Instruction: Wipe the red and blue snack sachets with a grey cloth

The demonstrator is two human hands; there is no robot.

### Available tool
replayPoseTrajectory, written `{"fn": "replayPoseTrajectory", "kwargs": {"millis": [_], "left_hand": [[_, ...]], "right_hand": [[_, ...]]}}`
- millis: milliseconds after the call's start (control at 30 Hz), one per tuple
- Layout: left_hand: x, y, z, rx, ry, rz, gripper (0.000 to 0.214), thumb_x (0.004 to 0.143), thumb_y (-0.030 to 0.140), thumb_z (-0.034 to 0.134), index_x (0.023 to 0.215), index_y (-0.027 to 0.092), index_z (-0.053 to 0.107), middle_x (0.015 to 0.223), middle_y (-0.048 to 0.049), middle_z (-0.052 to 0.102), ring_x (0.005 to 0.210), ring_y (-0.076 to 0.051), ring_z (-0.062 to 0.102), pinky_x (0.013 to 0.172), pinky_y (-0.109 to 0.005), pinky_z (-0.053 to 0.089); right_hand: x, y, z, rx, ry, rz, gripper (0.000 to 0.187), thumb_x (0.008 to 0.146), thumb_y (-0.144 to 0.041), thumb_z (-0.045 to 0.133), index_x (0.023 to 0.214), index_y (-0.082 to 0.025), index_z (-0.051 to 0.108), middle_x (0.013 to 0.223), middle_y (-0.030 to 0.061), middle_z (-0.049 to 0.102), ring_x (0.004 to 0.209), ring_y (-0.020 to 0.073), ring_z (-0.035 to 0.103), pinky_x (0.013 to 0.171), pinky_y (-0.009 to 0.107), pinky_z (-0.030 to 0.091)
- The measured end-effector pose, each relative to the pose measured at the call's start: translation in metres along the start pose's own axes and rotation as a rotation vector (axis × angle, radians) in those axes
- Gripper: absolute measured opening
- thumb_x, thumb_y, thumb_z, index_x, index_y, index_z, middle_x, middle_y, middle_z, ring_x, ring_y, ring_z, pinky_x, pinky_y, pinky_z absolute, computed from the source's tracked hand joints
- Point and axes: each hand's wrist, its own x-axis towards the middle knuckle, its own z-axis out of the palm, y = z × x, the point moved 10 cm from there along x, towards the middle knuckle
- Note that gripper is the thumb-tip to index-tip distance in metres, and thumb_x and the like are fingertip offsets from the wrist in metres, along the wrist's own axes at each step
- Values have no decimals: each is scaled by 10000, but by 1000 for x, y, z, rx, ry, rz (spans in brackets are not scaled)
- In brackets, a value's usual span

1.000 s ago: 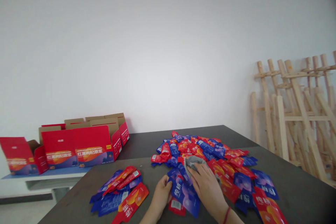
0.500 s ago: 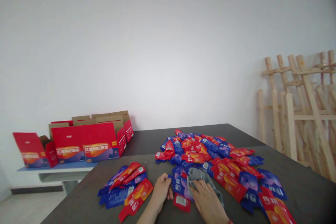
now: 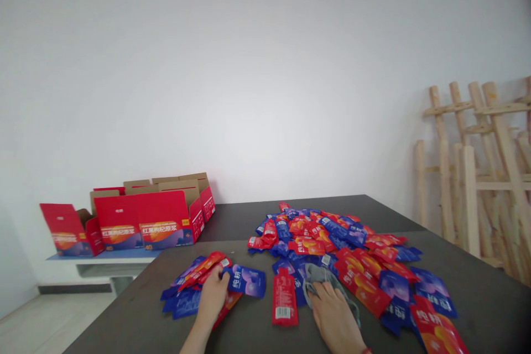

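Note:
My left hand (image 3: 215,290) is closed on one end of a blue pouch (image 3: 248,281), above a small group of red and blue pouches (image 3: 185,303) at the left of the table. My right hand (image 3: 332,310) presses down on a crumpled grey cloth (image 3: 317,274), its fingers curled over the fabric. Between the two hands lies a red pouch (image 3: 284,298) with its barcode side up, partly over a blue one. Beyond and to the right of the cloth spreads a large heap of red and blue pouches (image 3: 307,246).
Several open red cartons (image 3: 164,218) stand on a low shelf (image 3: 103,270) left of the dark table (image 3: 249,337). Wooden frames (image 3: 468,188) lean by the wall at the right.
My left hand has carried the blue pouch leftward, off the red pouch and over the left group. My right hand stays on the cloth. The view has shifted slightly left.

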Motion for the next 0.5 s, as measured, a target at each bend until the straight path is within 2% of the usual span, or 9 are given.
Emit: {"fn": "replayPoseTrajectory", "kwargs": {"millis": [100,167,200,233,267,333,400,433,500], "left_hand": [[-8,5,-31,370,111,16,124,835,248,389,871,192,493,819,-55,626,843,-229,617,710,-310,430],[-18,28,-38,578,236,88,233,805,173,397,1004,150,516,1056,-129,597,1046,-270,542,816,-361,409],[-24,45,-33,635,285,163,297,785,134,398,1057,133,518,1147,-149,559,1115,-276,495,870,-378,385],[-30,64,-22,655,298,253,344,770,114,401,1092,128,522,1202,-152,530,1153,-275,460,912,-386,358],[-35,81,-5,640,260,336,364,765,117,413,1110,133,531,1217,-143,525,1162,-270,449,938,-385,339],[-40,106,42,557,56,427,314,774,224,475,1063,158,576,1132,-122,583,1103,-280,486,914,-391,354],[-40,118,82,493,-131,406,358,707,360,591,997,151,605,1047,-145,623,1062,-330,507,887,-431,365],[-38,121,97,469,-187,374,405,638,384,657,962,146,613,1015,-160,633,1051,-355,512,878,-447,366],[-31,119,114,375,-250,287,448,492,313,753,888,153,617,967,-170,646,1033,-383,525,865,-450,369]], "right_hand": [[0,-1,-2,11,5,5,335,817,-125,448,1050,-262,646,1122,31,622,1036,236,492,858,382,345],[1,-2,-3,16,8,7,331,818,-126,449,1049,-258,646,1123,33,622,1037,237,494,861,388,344],[1,-2,-3,19,9,9,332,817,-125,450,1051,-258,645,1125,34,622,1040,237,495,863,390,343],[1,-2,-2,23,10,12,334,816,-124,453,1055,-258,643,1127,35,621,1042,236,494,866,390,342],[2,-2,-2,26,11,15,335,814,-124,454,1057,-258,642,1128,36,621,1043,235,494,869,390,341],[2,1,-1,29,16,25,337,812,-122,454,1060,-254,640,1131,37,620,1043,232,493,873,388,342],[1,4,0,28,21,41,339,813,-119,448,1060,-249,640,1132,36,621,1042,230,492,874,384,345],[1,7,1,27,26,52,339,815,-118,443,1058,-246,641,1132,36,622,1045,229,491,876,382,346],[0,11,1,31,35,74,341,819,-116,438,1061,-244,642,1141,39,621,1058,229,488,882,379,346]]}}
